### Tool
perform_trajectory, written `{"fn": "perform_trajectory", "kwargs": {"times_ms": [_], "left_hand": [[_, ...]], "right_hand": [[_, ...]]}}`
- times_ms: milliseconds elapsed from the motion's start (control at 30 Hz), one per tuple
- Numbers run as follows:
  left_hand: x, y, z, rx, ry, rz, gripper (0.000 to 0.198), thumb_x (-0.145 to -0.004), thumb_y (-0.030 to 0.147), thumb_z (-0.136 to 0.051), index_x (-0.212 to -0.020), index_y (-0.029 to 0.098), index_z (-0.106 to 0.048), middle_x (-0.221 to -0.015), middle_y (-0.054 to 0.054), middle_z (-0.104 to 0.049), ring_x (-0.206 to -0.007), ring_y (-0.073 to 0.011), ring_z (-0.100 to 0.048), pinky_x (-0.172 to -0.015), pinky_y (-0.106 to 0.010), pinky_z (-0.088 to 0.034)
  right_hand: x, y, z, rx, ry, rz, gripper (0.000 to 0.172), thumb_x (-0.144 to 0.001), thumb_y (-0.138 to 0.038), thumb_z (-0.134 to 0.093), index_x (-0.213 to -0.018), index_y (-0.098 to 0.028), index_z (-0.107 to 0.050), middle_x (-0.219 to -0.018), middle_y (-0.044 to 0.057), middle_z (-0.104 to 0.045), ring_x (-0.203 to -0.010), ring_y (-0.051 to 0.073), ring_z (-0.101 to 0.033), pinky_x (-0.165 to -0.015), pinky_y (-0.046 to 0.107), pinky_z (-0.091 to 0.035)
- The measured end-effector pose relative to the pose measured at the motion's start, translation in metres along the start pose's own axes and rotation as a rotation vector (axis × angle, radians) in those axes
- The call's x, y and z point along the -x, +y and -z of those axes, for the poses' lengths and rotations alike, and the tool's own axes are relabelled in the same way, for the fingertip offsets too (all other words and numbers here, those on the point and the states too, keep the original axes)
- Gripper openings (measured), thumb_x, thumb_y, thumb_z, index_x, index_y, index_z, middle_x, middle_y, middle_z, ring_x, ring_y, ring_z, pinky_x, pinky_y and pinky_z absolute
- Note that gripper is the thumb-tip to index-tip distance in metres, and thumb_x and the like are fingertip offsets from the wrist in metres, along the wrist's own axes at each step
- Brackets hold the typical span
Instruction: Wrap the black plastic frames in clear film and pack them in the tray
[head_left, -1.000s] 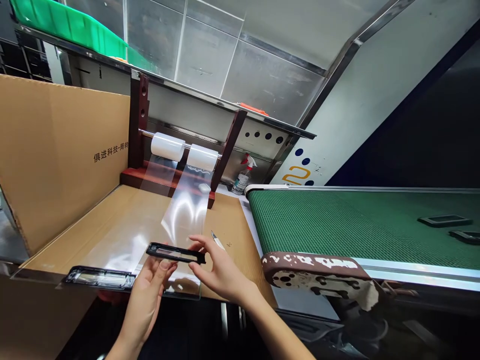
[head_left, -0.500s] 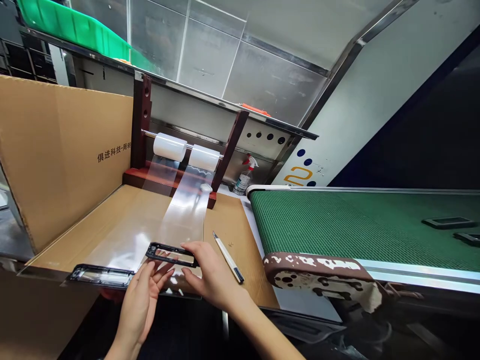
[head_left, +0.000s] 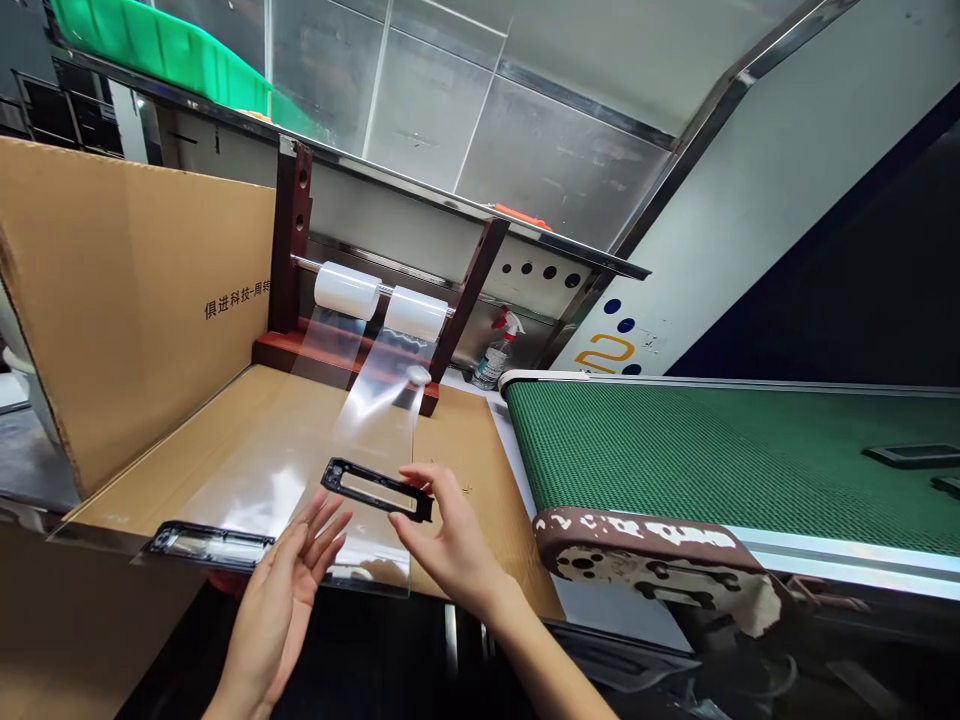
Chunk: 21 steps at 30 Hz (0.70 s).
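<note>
My right hand (head_left: 459, 545) pinches a slim black rectangular frame (head_left: 337, 474) by its right end, between thumb and fingers. The frame has a long opening and hangs tilted over a strip of clear film (head_left: 371, 405). Just below its left end, my left hand (head_left: 285, 580) is palm up with fingers stretched out, holding nothing; whether the fingertips brush the frame I cannot tell. A second black frame (head_left: 166, 540) lies on film at the front edge of the cardboard sheet (head_left: 457, 425), left of my left hand. The white cutter seen earlier is hidden behind my right hand.
Two film rolls (head_left: 417, 314) sit on a rod in a dark red stand (head_left: 295, 250). An upright cardboard panel (head_left: 142, 290) stands left. A spray bottle (head_left: 493, 360) is behind. To the right runs a green conveyor belt (head_left: 660, 440) carrying black frames (head_left: 911, 457). A green bin (head_left: 165, 55) rests above.
My right hand has lifted the black frame up and to the right, out of my left hand's fingers. My left hand has opened. The cutter has gone from sight behind my right hand.
</note>
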<state>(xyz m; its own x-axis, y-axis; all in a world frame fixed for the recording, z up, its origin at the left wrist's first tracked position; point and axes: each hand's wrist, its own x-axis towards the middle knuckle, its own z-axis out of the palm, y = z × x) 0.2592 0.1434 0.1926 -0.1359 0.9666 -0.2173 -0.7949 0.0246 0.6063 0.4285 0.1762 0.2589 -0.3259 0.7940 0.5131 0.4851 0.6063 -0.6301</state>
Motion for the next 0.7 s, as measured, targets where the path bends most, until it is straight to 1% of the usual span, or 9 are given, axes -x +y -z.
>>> {"fn": "perform_trajectory", "kwargs": {"times_ms": [67, 167, 300, 467, 533, 700], "left_hand": [[0.000, 0.001, -0.001, 0.007, 0.011, -0.003, 0.033, -0.078, 0.037, -0.070, -0.109, 0.024, -0.070, -0.114, -0.004, -0.072, -0.107, -0.0223, -0.065, -0.082, -0.023, -0.056], [0.001, 0.000, -0.003, 0.020, 0.022, -0.017, 0.035, -0.074, 0.035, -0.075, -0.106, 0.025, -0.071, -0.108, -0.003, -0.075, -0.101, -0.0218, -0.068, -0.080, -0.025, -0.057], [0.001, -0.001, -0.004, 0.034, 0.039, -0.025, 0.032, -0.070, 0.032, -0.079, -0.099, 0.022, -0.073, -0.096, -0.001, -0.077, -0.088, -0.0179, -0.071, -0.079, -0.024, -0.058], [0.000, -0.002, -0.002, 0.040, 0.047, -0.023, 0.031, -0.068, 0.032, -0.080, -0.096, 0.019, -0.074, -0.091, -0.003, -0.077, -0.085, -0.0189, -0.071, -0.078, -0.025, -0.059], [0.000, -0.001, -0.002, 0.044, 0.049, -0.018, 0.030, -0.069, 0.031, -0.079, -0.096, 0.018, -0.074, -0.091, -0.003, -0.077, -0.083, -0.0186, -0.071, -0.078, -0.025, -0.059], [0.001, 0.001, 0.000, 0.054, 0.059, 0.026, 0.021, -0.082, 0.022, -0.065, -0.100, 0.016, -0.072, -0.094, -0.006, -0.077, -0.089, -0.0196, -0.071, -0.081, -0.027, -0.059]], "right_hand": [[0.001, 0.001, 0.000, 0.064, -0.039, 0.037, 0.037, -0.079, -0.012, -0.063, -0.113, -0.022, -0.053, -0.107, 0.007, -0.060, -0.099, 0.021, -0.057, -0.086, 0.036, -0.049], [0.004, -0.001, -0.004, 0.118, -0.092, 0.069, 0.034, -0.079, -0.010, -0.062, -0.110, -0.021, -0.052, -0.105, 0.008, -0.061, -0.098, 0.022, -0.057, -0.084, 0.036, -0.050], [0.004, -0.007, -0.010, 0.155, -0.116, 0.088, 0.033, -0.078, -0.009, -0.061, -0.107, -0.020, -0.051, -0.100, 0.008, -0.061, -0.094, 0.022, -0.057, -0.081, 0.036, -0.051], [0.003, -0.010, -0.010, 0.166, -0.124, 0.095, 0.032, -0.076, -0.008, -0.063, -0.104, -0.020, -0.051, -0.098, 0.007, -0.061, -0.092, 0.021, -0.058, -0.080, 0.034, -0.052], [0.003, -0.009, -0.010, 0.167, -0.128, 0.093, 0.033, -0.076, -0.007, -0.063, -0.104, -0.020, -0.051, -0.098, 0.007, -0.061, -0.092, 0.021, -0.058, -0.080, 0.034, -0.052], [0.004, -0.007, -0.011, 0.161, -0.158, 0.084, 0.034, -0.076, -0.005, -0.063, -0.104, -0.019, -0.050, -0.099, 0.007, -0.060, -0.094, 0.022, -0.057, -0.081, 0.035, -0.052]]}}
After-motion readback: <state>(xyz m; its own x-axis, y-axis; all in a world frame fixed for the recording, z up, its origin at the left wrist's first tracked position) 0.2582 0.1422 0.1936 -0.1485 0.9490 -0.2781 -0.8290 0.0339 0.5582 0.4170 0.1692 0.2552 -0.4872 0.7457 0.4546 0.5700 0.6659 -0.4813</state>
